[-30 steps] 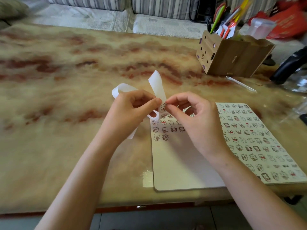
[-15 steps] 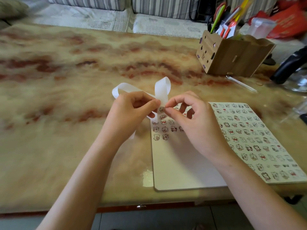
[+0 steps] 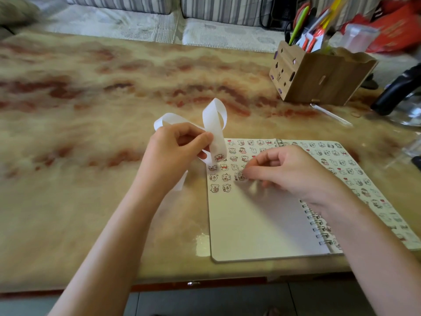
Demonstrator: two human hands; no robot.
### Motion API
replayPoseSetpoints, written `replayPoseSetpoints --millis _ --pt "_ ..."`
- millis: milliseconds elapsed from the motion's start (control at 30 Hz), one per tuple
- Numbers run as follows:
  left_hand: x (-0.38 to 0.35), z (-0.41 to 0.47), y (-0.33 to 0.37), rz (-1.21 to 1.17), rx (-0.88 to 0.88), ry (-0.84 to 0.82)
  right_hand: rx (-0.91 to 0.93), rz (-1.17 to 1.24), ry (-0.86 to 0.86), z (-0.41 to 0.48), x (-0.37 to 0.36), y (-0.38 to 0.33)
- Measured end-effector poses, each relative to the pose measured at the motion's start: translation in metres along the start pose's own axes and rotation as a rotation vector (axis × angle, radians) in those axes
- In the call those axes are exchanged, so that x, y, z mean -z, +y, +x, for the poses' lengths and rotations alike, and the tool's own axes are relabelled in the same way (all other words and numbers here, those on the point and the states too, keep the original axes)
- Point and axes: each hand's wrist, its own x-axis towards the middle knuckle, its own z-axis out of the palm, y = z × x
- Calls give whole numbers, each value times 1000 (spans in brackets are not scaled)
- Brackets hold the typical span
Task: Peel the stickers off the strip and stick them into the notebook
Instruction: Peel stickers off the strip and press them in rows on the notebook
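Observation:
An open spiral notebook (image 3: 257,224) lies on the table, its left page holding several small cartoon stickers near the top and its right page covered with them. My left hand (image 3: 175,151) pinches the looped white sticker strip (image 3: 214,124) just left of the notebook's top corner; one sticker shows on the strip's hanging end. My right hand (image 3: 287,169) is low over the left page, fingertips pinching a small sticker (image 3: 241,176) at the end of the third sticker row. Whether the sticker touches the paper is unclear from the blur.
A wooden pen holder (image 3: 316,78) full of pens stands at the back right. A thin clear stick (image 3: 330,114) lies in front of it. A dark object (image 3: 398,92) sits at the right edge. The marbled table (image 3: 91,156) extends left; its front edge is near me.
My right hand left the strip, carrying a sticker down and right to the left page. My left hand still holds the strip, whose loop has curled over.

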Motion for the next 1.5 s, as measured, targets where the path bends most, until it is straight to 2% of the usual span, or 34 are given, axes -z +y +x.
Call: replayPoseSetpoints --millis 300,800,1267,1500 --pt "0 -1 1 4 16 -3 -40 -49 -41 -1 -4 5" --pt "0 -1 2 13 14 -1 -19 -81 -9 1 -9 8" --pt "-1 -1 1 15 15 -5 33 -238 95 5 -11 14" --pt "-1 -1 1 22 6 -7 29 -259 78 7 -10 15"
